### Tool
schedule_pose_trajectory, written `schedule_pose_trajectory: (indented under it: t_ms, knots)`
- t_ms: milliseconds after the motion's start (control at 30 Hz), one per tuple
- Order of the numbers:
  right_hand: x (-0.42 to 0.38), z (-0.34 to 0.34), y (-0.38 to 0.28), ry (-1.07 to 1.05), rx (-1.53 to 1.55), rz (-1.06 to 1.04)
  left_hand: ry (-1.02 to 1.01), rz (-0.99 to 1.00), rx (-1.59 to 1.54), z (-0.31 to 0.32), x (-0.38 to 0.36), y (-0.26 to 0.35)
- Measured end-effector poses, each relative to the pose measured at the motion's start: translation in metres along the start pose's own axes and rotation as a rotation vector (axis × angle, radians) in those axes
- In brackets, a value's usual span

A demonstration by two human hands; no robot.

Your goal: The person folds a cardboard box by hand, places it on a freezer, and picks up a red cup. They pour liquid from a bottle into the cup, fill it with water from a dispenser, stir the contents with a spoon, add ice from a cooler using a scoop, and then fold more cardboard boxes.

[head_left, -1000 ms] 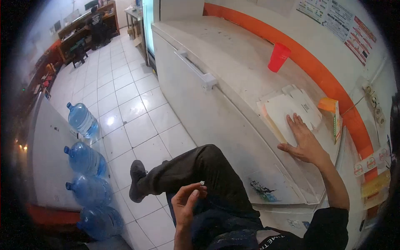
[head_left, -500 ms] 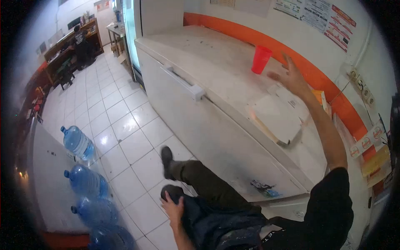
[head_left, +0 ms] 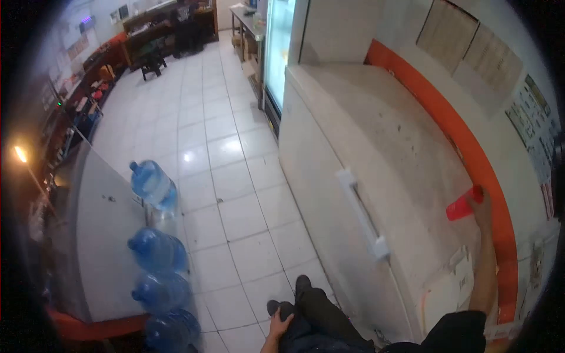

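Head camera: the right hand (head_left: pixel 484 209) has its grip around the red cup (head_left: pixel 459 210), at the wall side of the white freezer (head_left: pixel 379 147); the left hand (head_left: pixel 280 324), grasping nothing visible, rests on the leg (head_left: pixel 298 332) beside the freezer. Grasping seems the step; lifting would call for light pressure.

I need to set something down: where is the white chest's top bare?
Bare but for marks: the white chest's top, between the orange band and front edge, beyond the red cup. Crowded: the near end, where the right hand grips that cup and white cardboard lies.
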State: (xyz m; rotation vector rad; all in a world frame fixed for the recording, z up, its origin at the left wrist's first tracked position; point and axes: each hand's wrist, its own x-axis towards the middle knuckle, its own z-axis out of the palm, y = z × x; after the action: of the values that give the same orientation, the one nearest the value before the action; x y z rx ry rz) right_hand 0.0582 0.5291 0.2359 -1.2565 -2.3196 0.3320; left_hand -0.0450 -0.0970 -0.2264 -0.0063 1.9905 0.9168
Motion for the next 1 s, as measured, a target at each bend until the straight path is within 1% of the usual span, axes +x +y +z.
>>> schedule_pose_trajectory:
  t_ms: [33, 67, 100, 133, 167, 200, 233, 300, 333, 367, 400, 433, 467, 500, 567, 600, 633, 667, 700, 733, 767, 800, 833, 867, 900, 933, 967, 1000]
  knots:
    - [-0.004, -0.005, -0.021, -0.009, 0.02, 0.004, -0.045, -0.055, -0.036, -0.021, -0.006, -0.003]
    - [-0.005, -0.009, -0.039, -0.067, 0.096, -0.019, -0.022, -0.182, 0.065, -0.046, -0.019, 0.0]
    - [-0.003, -0.012, -0.06, -0.122, 0.171, -0.046, -0.005, -0.189, 0.107, -0.069, -0.028, -0.016]
    - [-0.006, -0.014, -0.095, -0.126, 0.225, -0.097, 0.01, -0.195, 0.144, -0.093, -0.034, -0.022]
    - [-0.004, -0.014, -0.135, -0.139, 0.275, -0.146, 0.057, -0.244, 0.16, -0.12, -0.046, -0.007]
    - [-0.006, -0.014, -0.17, -0.187, 0.185, -0.226, 0.101, -0.293, 0.177, -0.141, -0.063, -0.002]
    - [-0.006, -0.011, -0.203, -0.237, 0.096, -0.3, 0.114, -0.299, 0.18, -0.161, -0.074, 0.017]
    - [0.002, -0.001, -0.283, -0.442, 0.27, -0.294, 0.223, -0.411, 0.046, -0.211, -0.088, 0.06]
    - [0.008, 0.012, -0.314, -0.486, 0.324, -0.363, 0.244, -0.407, 0.051, -0.23, -0.086, 0.073]
    - [0.015, 0.031, -0.343, -0.528, 0.378, -0.437, 0.329, -0.372, -0.023, -0.244, -0.079, 0.084]
    - [0.019, 0.055, -0.371, -0.528, 0.359, -0.536, 0.41, -0.339, -0.098, -0.255, -0.074, 0.093]
    - [0.023, 0.083, -0.4, -0.529, 0.338, -0.634, 0.46, -0.364, -0.14, -0.275, -0.072, 0.134]
    - [0.027, 0.115, -0.428, -0.561, 0.376, -0.755, 0.48, -0.184, -0.168, -0.294, -0.08, 0.168]
    - [0.024, 0.14, -0.462, -0.622, 0.427, -0.79, 0.499, -0.004, -0.192, -0.313, -0.084, 0.197]
    - [0.023, 0.182, -0.53, -0.752, 0.396, -0.884, 0.634, 0.095, -0.351, -0.348, -0.045, 0.255]
    - [0.02, 0.201, -0.56, -0.812, 0.371, -0.931, 0.711, 0.239, -0.376, -0.367, -0.031, 0.29]
    - [0.019, 0.218, -0.589, -0.828, 0.376, -0.926, 0.701, 0.403, -0.518, -0.387, -0.017, 0.325]
    - [0.024, 0.231, -0.617, -0.881, 0.425, -0.984, 0.687, 0.484, -0.375, -0.412, -0.006, 0.363]
    - [0.025, 0.24, -0.642, -0.94, 0.48, -1.037, 0.637, 0.625, -0.271, -0.443, -0.003, 0.415]
    - [0.029, 0.246, -0.667, -0.953, 0.482, -1.031, 0.568, 0.761, -0.179, -0.471, 0.001, 0.459]
    - [0.04, 0.251, -0.692, -0.981, 0.487, -1.058, 0.516, 0.85, -0.106, -0.497, 0.006, 0.502]
    - [0.05, 0.254, -0.712, -1.018, 0.491, -1.078, 0.492, 0.906, -0.089, -0.517, 0.017, 0.532]
    - [0.063, 0.255, -0.731, -1.033, 0.558, -1.08, 0.451, 0.971, -0.086, -0.537, 0.035, 0.549]
    - [0.078, 0.254, -0.745, -1.029, 0.549, -1.077, 0.41, 1.044, -0.083, -0.557, 0.056, 0.565]
    - [0.094, 0.252, -0.76, -0.948, 0.604, -1.065, 0.402, 1.046, -0.086, -0.578, 0.065, 0.589]
    - [0.11, 0.251, -0.774, -0.869, 0.662, -1.048, 0.428, 1.092, -0.037, -0.599, 0.067, 0.615]
    - [0.132, 0.253, -0.782, -0.842, 0.761, -1.029, 0.453, 1.137, 0.016, -0.618, 0.076, 0.634]
    - [0.151, 0.252, -0.79, -0.75, 0.751, -0.971, 0.412, 1.159, -0.013, -0.636, 0.097, 0.645]
